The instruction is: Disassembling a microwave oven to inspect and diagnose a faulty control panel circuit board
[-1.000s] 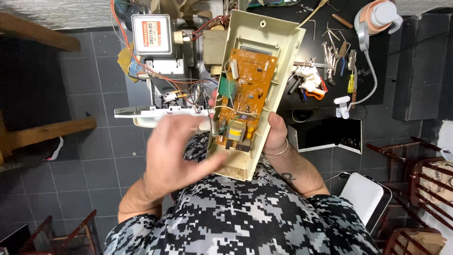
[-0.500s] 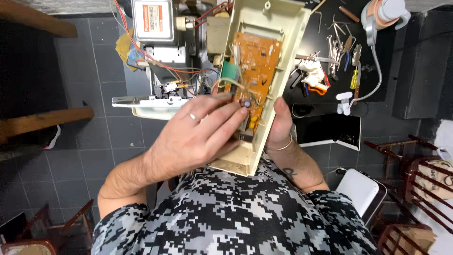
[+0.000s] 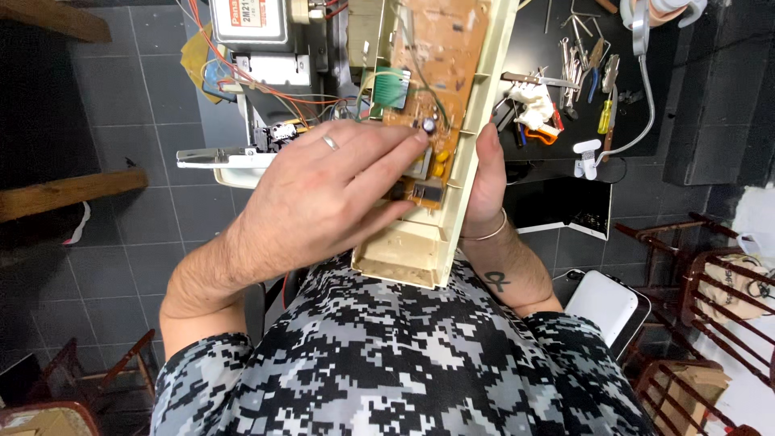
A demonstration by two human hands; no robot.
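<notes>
Left hand, ringed, now spread flat over orange circuit board, fingertips touching small dark capacitor; 1 second ago lower, off board. Cream plastic control panel housing upright above lap. Right hand clasps housing's right edge, unmoved.

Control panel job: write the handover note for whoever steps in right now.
Left hand: open, spread over the orange circuit board, fingertips at a small dark capacitor near its lower end.
Right hand: grips the right edge of the beige control panel housing, propped against the camouflage shirt.
Board sits inside the housing; wires run to the dismantled appliance behind.
Tools lie on the black bench to the right, none in hand.
Done: housing off, board exposed. Left: board not yet out.
</notes>
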